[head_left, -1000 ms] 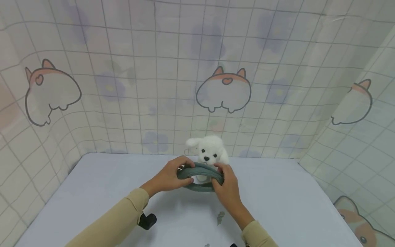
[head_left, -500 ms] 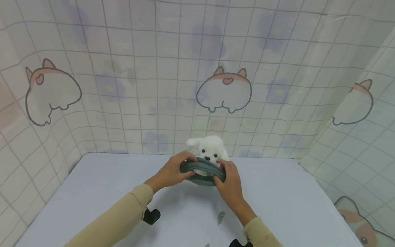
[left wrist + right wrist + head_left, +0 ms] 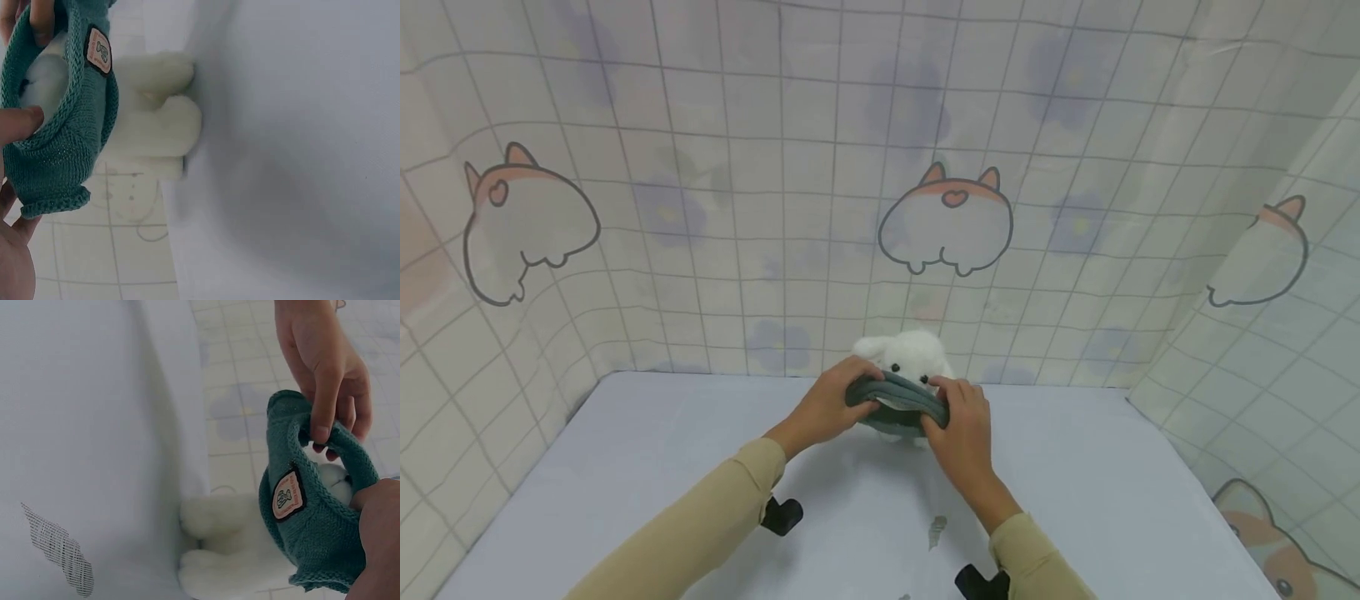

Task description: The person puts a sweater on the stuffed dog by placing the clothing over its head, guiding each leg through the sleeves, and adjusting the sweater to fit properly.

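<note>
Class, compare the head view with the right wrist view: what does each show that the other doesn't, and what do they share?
Only the head view: the beige sleeves and the floppy ear of the white plush toy.

Only the right wrist view: the label on the green knitted garment.

Both: the garment held by the left hand and right hand, the toy, the white table, the grey mark on it, and the grid-patterned backdrop.

Left hand (image 3: 328,365), right hand (image 3: 389,534) hold teal knit garment (image 3: 325,540); white plush (image 3: 240,540) behind.
</note>
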Demonstrator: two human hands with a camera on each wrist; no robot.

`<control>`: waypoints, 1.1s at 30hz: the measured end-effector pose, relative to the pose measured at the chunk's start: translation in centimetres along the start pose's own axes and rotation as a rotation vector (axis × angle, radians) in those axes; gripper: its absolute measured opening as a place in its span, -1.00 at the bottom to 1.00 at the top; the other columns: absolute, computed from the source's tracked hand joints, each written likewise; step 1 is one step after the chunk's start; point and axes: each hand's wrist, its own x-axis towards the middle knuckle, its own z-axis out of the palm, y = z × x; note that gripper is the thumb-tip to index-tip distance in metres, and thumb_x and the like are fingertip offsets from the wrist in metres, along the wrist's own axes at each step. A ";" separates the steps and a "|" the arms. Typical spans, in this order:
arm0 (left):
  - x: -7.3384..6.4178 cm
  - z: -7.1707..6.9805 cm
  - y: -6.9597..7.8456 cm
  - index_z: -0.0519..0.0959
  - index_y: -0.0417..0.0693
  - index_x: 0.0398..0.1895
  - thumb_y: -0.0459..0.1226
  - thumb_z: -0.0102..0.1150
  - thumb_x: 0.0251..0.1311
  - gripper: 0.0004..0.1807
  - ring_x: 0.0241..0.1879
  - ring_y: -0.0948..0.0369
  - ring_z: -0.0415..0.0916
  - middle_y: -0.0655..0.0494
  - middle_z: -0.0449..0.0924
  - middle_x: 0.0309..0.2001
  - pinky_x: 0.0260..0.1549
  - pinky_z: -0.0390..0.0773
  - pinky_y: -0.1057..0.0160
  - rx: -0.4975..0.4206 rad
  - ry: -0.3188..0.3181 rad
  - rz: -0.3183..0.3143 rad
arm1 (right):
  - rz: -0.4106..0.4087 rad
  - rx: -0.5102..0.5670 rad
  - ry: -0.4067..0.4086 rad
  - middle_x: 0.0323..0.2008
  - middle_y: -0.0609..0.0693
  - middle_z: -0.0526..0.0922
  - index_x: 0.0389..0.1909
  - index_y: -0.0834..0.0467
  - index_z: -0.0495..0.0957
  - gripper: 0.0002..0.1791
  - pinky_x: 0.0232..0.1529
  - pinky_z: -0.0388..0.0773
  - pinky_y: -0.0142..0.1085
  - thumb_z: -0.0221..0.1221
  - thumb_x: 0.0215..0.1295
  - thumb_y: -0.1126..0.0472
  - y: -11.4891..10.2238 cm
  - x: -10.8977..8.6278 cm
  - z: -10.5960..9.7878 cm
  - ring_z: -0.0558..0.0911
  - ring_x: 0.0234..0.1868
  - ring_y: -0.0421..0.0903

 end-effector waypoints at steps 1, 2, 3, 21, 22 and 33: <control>0.1 0.0 0.0 0.52 -0.03 -0.04 -0.36 0.41 0.04 -0.60 0.08 0.19 0.52 0.12 0.56 0.00 0.17 0.51 0.18 0.010 0.007 0.001 | -0.003 -0.007 0.002 -0.32 0.03 0.53 -0.05 0.17 0.55 -0.49 -0.18 0.33 -0.18 0.39 -0.12 0.43 0.0 0.1 0.0 0.41 -0.25 -0.03; 0.2 0.1 0.0 0.52 -0.03 -0.04 -0.36 0.41 0.04 -0.60 0.09 0.19 0.52 0.11 0.56 0.00 0.18 0.50 0.18 0.019 0.011 -0.003 | -0.006 -0.013 0.003 -0.32 0.03 0.53 -0.05 0.17 0.55 -0.50 -0.20 0.33 -0.19 0.39 -0.12 0.43 0.1 0.2 0.0 0.41 -0.25 -0.03; 0.2 0.1 0.0 0.52 -0.03 -0.04 -0.37 0.40 0.04 -0.60 0.09 0.18 0.52 0.11 0.56 0.01 0.19 0.50 0.18 0.029 0.014 -0.007 | -0.006 -0.019 0.002 -0.32 0.03 0.54 -0.05 0.17 0.55 -0.50 -0.21 0.32 -0.20 0.39 -0.11 0.43 0.1 0.3 0.0 0.41 -0.26 -0.03; 2.0 0.5 0.0 0.52 -0.02 -0.03 -0.37 0.33 0.12 -0.66 0.09 0.15 0.50 0.11 0.56 0.00 0.16 0.51 0.14 0.103 0.050 -0.018 | -0.099 -0.038 -0.046 0.17 0.10 0.47 0.15 0.17 0.45 -0.33 0.10 0.45 0.00 0.40 -0.08 0.42 1.6 2.2 0.2 0.46 0.15 0.10; 2.1 0.5 0.0 0.52 -0.02 -0.03 -0.37 0.33 0.13 -0.66 0.09 0.15 0.49 0.11 0.56 0.00 0.16 0.51 0.14 0.108 0.051 -0.019 | -0.114 -0.033 -0.072 0.25 0.11 0.42 0.21 0.16 0.42 -0.28 0.15 0.45 0.04 0.39 -0.07 0.43 1.7 2.4 0.1 0.43 0.22 0.11; 2.9 0.4 0.4 0.54 0.01 -0.04 -0.36 0.31 0.15 -0.69 0.08 0.15 0.46 0.13 0.56 0.01 0.15 0.51 0.15 0.164 0.087 0.012 | -0.101 -0.018 -0.200 0.32 0.08 0.41 0.35 0.11 0.32 -0.21 0.15 0.46 0.12 0.33 0.03 0.43 2.0 3.6 -0.3 0.41 0.33 0.09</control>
